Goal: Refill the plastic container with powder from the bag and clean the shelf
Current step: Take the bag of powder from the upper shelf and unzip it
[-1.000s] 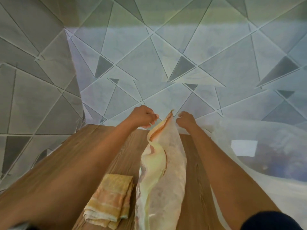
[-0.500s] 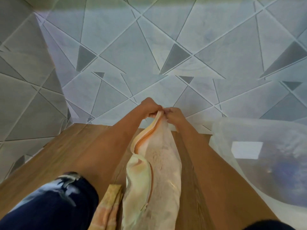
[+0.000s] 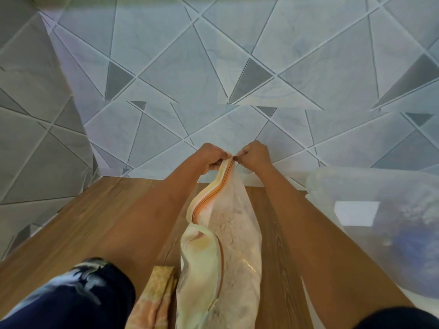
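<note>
A clear zip bag (image 3: 228, 245) holding pale powder lies lengthwise on the wooden shelf (image 3: 99, 222), its orange zip strip running toward the wall. My left hand (image 3: 211, 156) and my right hand (image 3: 255, 155) both pinch the bag's far top corner, close together, with the zip end between them. A large translucent plastic container (image 3: 380, 224) stands at the right, beside my right forearm. A folded yellow-orange cloth (image 3: 156, 298) lies to the left of the bag's near end, partly under my left sleeve.
A grey tiled wall with triangle patterns (image 3: 237, 79) rises right behind the shelf and wraps round on the left. Bare wood shows on the shelf's left side.
My two hands came together at the bag's top corner; a second ago they were apart. The bag's mouth went from spread to narrow. The view shifted closer.
</note>
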